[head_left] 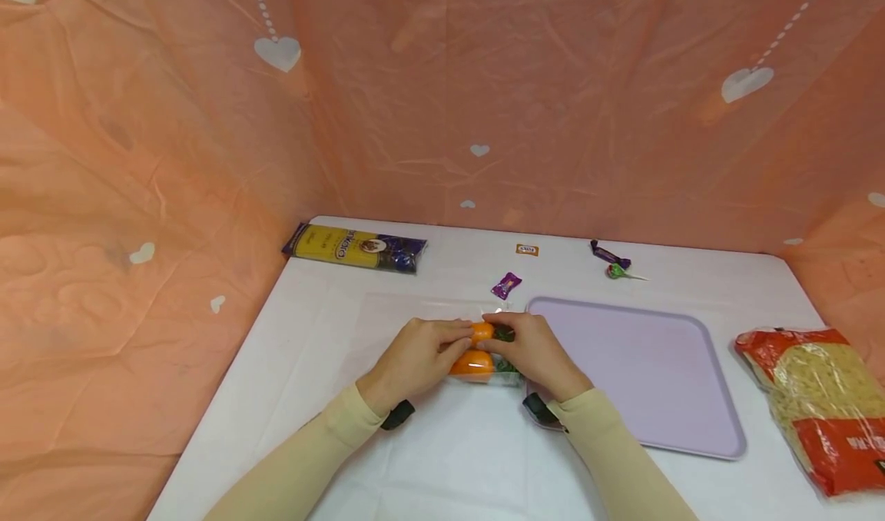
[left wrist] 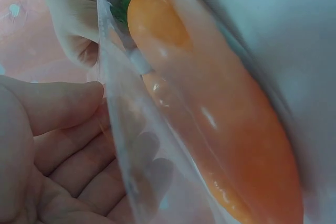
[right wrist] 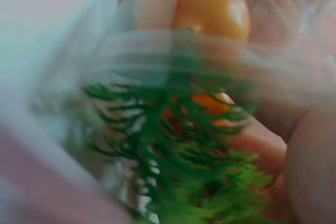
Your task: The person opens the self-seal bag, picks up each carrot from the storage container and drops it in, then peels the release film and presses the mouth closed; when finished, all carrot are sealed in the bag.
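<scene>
Just left of the lilac tray, the left hand and right hand seem to pinch a clear plastic bag of carrots. Light, slippery film; I'd hold the likely firmer carrots.

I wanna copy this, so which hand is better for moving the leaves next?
Probably the right hand: it's beside the green leaves, while the left hand is farther off, by the orange end of the carrots.

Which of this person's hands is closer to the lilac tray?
The right hand: in the head view it overlaps the left edge of the lilac tray. The left hand is farther away, left of the orange carrots.
</scene>
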{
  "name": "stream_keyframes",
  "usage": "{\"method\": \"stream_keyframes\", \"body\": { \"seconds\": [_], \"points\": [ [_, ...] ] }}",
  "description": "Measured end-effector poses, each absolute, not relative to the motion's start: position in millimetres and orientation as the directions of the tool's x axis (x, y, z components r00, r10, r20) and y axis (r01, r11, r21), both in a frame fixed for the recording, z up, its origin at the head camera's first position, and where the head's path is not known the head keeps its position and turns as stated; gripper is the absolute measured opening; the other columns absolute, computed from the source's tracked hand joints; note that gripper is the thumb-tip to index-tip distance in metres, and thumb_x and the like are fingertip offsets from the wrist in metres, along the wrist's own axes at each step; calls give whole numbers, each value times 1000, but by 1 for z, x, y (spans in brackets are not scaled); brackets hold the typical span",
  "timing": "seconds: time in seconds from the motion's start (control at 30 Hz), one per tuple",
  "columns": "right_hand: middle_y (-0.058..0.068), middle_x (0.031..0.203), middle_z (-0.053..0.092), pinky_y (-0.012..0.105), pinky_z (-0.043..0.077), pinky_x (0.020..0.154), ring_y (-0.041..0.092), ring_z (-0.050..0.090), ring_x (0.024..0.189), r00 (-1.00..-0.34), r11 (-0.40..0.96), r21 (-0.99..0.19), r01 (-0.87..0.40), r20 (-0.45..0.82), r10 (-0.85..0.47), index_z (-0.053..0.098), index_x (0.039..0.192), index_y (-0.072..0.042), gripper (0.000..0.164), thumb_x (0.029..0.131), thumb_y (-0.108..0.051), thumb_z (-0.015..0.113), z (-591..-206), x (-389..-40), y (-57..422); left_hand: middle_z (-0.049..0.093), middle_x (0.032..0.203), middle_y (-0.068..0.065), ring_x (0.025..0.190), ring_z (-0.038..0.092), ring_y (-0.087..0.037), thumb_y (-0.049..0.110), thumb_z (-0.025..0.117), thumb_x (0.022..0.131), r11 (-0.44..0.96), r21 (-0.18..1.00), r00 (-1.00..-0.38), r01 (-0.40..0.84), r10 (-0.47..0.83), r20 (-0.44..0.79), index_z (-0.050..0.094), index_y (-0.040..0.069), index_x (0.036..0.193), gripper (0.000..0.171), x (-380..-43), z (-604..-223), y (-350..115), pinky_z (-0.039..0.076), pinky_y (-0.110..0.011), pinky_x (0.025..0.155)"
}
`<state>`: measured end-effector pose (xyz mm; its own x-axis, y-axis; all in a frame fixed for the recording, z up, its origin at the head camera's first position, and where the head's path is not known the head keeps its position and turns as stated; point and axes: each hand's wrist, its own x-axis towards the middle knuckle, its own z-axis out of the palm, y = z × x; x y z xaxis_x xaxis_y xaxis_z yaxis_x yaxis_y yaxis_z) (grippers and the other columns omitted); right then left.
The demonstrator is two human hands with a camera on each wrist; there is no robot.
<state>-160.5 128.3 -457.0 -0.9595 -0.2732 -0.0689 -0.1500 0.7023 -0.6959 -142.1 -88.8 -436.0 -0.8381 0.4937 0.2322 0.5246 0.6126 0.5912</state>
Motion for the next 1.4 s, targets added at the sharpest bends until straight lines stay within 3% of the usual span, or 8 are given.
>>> {"method": "stream_keyframes", "body": {
  "seconds": [0.3,0.43,0.53,0.6,0.73,0.93,1.17,1.4],
  "points": [
    [8,127,70,51,55,100,29,66,115,-979,684,-709,-170,44,-199,66,134,-17,48,91,-36,75,-424,-142,143,74,121,-3,115,70,-18,24,67,98,638,563,-841,526,492,228,75,13,121,27,-143,-437,-88,57,-35,98],
    [-1,109,75,39,60,87,14,71,95,-969,632,-739,-235,127,-212,72,122,-17,34,91,-30,76,-417,-115,141,74,121,-3,115,70,-18,25,67,99,642,561,-841,523,496,217,76,14,120,26,-144,-438,-89,57,-35,98],
    [-7,96,76,28,60,76,5,69,82,-952,564,-789,-243,81,-297,75,111,-15,24,91,-27,77,-424,-94,135,74,121,-3,115,70,-18,24,67,99,646,556,-841,522,497,213,76,13,119,25,-145,-439,-90,57,-35,98],
    [-5,91,76,24,60,72,6,70,79,-927,493,-850,-185,-16,-375,76,109,-12,25,92,-30,75,-432,-82,129,75,120,-2,115,70,-17,24,67,98,649,552,-842,523,495,216,77,14,118,24,-146,-439,-91,57,-35,99],
    [8,98,78,27,62,75,17,75,85,-837,300,-948,110,-251,-486,74,114,-4,36,96,-35,69,-453,-67,117,75,120,-1,115,70,-17,24,68,98,649,551,-842,524,492,221,78,16,117,23,-149,-439,-91,56,-35,100],
    [19,114,74,34,62,88,26,75,101,-788,41,-901,432,-399,-470,64,128,6,53,101,-40,61,-470,-64,107,75,120,-1,114,70,-17,25,67,98,659,518,-823,546,537,184,77,16,119,25,-151,-437,-90,56,-35,100],
    [23,121,71,35,59,94,26,73,108,-833,-75,-883,463,-404,-378,58,131,10,67,99,-48,60,-472,-67,105,76,116,1,111,70,-17,33,65,99,671,540,-801,508,598,11,76,16,120,29,-181,-420,-81,54,-36,103],
    [22,120,71,34,60,93,25,74,106,-856,-123,-883,453,-393,-336,57,130,12,62,101,-43,59,-475,-66,99,74,120,-4,116,67,-22,19,67,97,746,530,-805,403,564,-182,75,11,121,26,-239,-412,-59,51,-39,108]
  ]
}}
